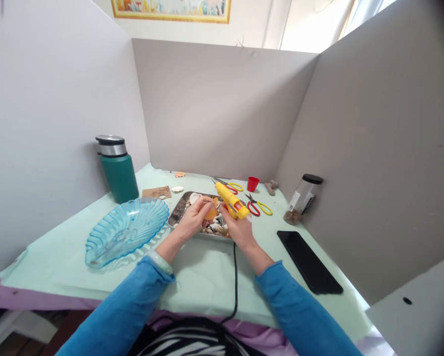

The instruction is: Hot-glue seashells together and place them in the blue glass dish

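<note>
Over a metal tray [176, 215] of shells and pebbles, both of my hands are close together. Pinched in my left hand [195, 217] is an orange shell [211, 213], its far side partly hidden by the fingers. My right hand [239, 228] is wrapped round a yellow glue gun [227, 198], which tilts up and to the left; its black cord [236, 282] runs down to the table's front edge. The fingers of my right hand come close to the shell, and I cannot tell whether they touch it. A white shell [195, 198] lies in the tray.
At left are a blue shell-shaped glass dish [127, 232] and a green bottle [118, 173]. Scissors [259, 204], a red cup [253, 184] and a brown board [157, 193] lie behind. A clear jar [302, 198] and a black phone [309, 262] are at right. Grey panels [222, 109] enclose the table.
</note>
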The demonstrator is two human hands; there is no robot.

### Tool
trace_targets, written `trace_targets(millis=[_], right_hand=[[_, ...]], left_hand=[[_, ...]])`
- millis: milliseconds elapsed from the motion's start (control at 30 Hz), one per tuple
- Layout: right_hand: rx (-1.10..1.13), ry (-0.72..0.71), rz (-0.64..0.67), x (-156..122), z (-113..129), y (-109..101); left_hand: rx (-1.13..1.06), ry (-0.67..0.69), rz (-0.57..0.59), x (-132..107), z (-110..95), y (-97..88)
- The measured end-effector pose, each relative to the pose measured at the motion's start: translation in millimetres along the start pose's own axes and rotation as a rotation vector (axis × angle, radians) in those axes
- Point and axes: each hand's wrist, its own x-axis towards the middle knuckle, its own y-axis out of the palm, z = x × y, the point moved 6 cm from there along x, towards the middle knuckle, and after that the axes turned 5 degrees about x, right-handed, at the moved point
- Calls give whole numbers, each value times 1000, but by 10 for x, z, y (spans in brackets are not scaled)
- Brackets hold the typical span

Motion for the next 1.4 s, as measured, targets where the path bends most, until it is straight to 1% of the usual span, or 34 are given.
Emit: trace_targets(millis=[200, 433, 567, 700, 1067, 1167, 1300, 1400], right_hand=[[-55, -18, -3, -1, -18, -8], [-95, 50, -2, 10, 23, -16], [-104, 55, 20, 5, 75, 2], [-93, 48, 34, 5, 93, 25], [-114, 89, 54, -13, 129, 16], [-110, 99, 53, -1, 82, 12], [-55, 150, 30, 35, -59, 7], [-23, 168, 12, 56, -133, -1]], left_hand=[[-28, 8, -21, 10, 22, -3], [-67, -35, 33, 19, 73, 35], [-73, -51, 16, 25, 74, 35], [-69, -39, -6, 20, 70, 29], [-107, -55, 11, 16, 60, 18], [-117, -60, 19, 18, 64, 21], [-124, -75, 30, 21, 81, 36], [-118, -83, 58, 22, 84, 57]])
